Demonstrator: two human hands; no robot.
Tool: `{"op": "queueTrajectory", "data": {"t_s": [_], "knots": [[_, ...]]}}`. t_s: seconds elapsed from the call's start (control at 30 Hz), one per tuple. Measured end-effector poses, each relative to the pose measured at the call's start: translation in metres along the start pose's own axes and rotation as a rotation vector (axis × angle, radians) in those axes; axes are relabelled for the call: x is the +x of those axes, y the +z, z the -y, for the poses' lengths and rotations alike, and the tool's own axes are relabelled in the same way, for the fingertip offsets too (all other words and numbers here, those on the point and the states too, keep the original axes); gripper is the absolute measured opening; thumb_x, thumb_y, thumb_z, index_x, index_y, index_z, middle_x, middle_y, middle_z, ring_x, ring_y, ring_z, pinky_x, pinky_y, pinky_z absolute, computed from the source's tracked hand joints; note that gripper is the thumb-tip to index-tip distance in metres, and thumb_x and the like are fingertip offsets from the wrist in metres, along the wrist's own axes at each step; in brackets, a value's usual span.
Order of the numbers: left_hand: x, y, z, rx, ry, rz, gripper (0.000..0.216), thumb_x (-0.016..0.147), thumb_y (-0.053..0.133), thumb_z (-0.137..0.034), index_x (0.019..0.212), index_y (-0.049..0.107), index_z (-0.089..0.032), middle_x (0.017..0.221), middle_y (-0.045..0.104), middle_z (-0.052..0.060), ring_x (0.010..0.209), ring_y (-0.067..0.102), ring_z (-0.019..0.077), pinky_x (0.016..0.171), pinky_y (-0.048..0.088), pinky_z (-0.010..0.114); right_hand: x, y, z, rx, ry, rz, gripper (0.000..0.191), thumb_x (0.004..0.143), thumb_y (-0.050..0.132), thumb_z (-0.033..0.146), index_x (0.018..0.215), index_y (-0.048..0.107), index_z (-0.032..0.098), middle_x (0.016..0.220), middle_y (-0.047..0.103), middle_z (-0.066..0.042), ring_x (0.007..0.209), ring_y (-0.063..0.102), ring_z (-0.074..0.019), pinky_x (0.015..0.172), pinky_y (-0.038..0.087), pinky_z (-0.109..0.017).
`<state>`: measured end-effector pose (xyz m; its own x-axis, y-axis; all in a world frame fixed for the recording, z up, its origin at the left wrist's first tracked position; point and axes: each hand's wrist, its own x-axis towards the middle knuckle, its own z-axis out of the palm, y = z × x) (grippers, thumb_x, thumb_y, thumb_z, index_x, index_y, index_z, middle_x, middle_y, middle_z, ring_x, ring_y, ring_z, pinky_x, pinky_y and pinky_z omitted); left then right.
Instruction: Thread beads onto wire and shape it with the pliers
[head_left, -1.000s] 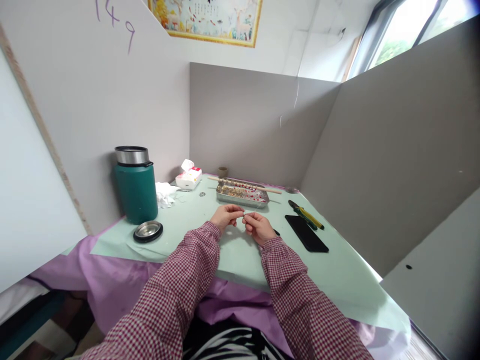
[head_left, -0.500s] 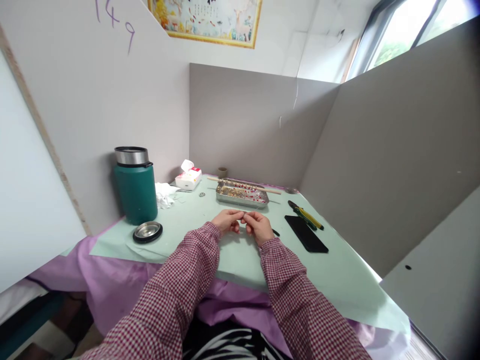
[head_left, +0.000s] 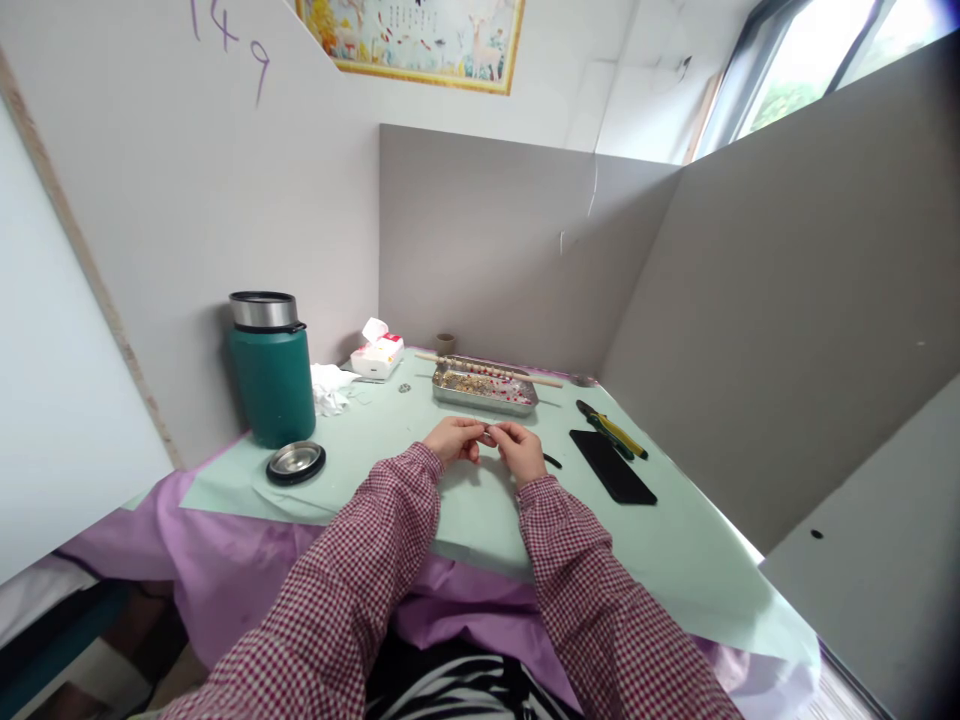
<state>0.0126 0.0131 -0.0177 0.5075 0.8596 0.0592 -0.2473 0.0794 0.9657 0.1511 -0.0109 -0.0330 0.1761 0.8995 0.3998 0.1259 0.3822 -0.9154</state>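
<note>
My left hand [head_left: 454,440] and my right hand [head_left: 520,450] meet above the middle of the table [head_left: 480,510]. Thumb and fingers of each are pinched together at the tips, closed around something too small to name. A thin dark bit shows between the fingertips. Just beyond the hands lies a metal tray [head_left: 484,400] with gold-coloured and red small pieces in it. A wooden stick [head_left: 540,380] rests across the tray, with small pieces along it. Partly behind my right hand, a slim black tool [head_left: 553,461] pokes out on the table.
At left stand a green flask [head_left: 271,385] and its lid [head_left: 295,463]. Crumpled tissue [head_left: 330,388] and a tissue pack [head_left: 378,355] lie behind them. To the right are a black phone-like slab [head_left: 611,466] and yellow-green pliers [head_left: 616,433]. Grey partitions [head_left: 510,240] enclose the table.
My fingertips have shifted slightly, and a little more of the small dark thing shows between them. Both hands stay in nearly the same place.
</note>
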Motion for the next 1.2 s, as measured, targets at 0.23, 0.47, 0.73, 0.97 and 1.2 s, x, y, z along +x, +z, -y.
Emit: {"op": "queueTrajectory", "data": {"t_s": [0.23,0.47,0.73,0.97,1.2], "knots": [[-0.0016,-0.0015,0.0014,-0.025,-0.051,0.044,0.025,0.071,0.063,-0.031,0.08,0.06,-0.008,0.074,0.066,0.011,0.038,0.044,0.0047,0.043,0.047,0.025,-0.0001,-0.0006,0.0017,-0.001,0.048,0.003,0.022,0.062,0.062,0.039,0.069,0.065,0.018,0.054,0.058,0.0,0.057,0.052,-0.0147,0.049,0.039,-0.024],[0.001,-0.0056,0.005,0.066,-0.082,0.047,0.027,0.067,0.066,-0.031,0.08,0.062,-0.008,0.076,0.067,0.01,0.036,0.043,0.0033,0.041,0.045,0.022,0.0022,-0.0027,0.0013,0.015,0.052,0.027,0.022,0.06,0.063,0.039,0.068,0.065,0.018,0.055,0.06,-0.001,0.056,0.052,-0.015,0.048,0.038,-0.025],[-0.0003,-0.0019,0.0025,0.118,-0.042,0.025,0.018,0.064,0.066,-0.019,0.075,0.059,-0.008,0.071,0.066,0.008,0.037,0.046,0.0047,0.042,0.046,0.023,0.003,-0.0011,-0.0004,0.039,0.1,0.031,0.024,0.061,0.064,0.04,0.07,0.064,0.018,0.059,0.061,0.0,0.045,0.043,-0.0098,0.042,0.034,-0.023],[-0.0015,-0.0001,-0.0001,0.194,-0.013,0.0,0.014,0.065,0.064,-0.018,0.074,0.058,-0.01,0.07,0.066,0.006,0.036,0.047,0.0053,0.042,0.045,0.023,-0.0003,0.0,0.0003,0.102,0.063,0.043,0.024,0.064,0.062,0.041,0.073,0.062,0.018,0.058,0.057,0.001,0.04,0.035,-0.0069,0.039,0.03,-0.022],[-0.0022,0.0,-0.0012,0.244,-0.006,-0.039,0.019,0.064,0.065,-0.02,0.079,0.057,-0.01,0.074,0.066,0.008,0.037,0.048,0.0053,0.043,0.045,0.023,-0.0008,0.0005,0.0033,0.082,0.093,0.011,0.031,0.062,0.063,0.044,0.075,0.062,0.016,0.045,0.047,0.004,0.04,0.034,-0.0071,0.038,0.028,-0.021]]}}
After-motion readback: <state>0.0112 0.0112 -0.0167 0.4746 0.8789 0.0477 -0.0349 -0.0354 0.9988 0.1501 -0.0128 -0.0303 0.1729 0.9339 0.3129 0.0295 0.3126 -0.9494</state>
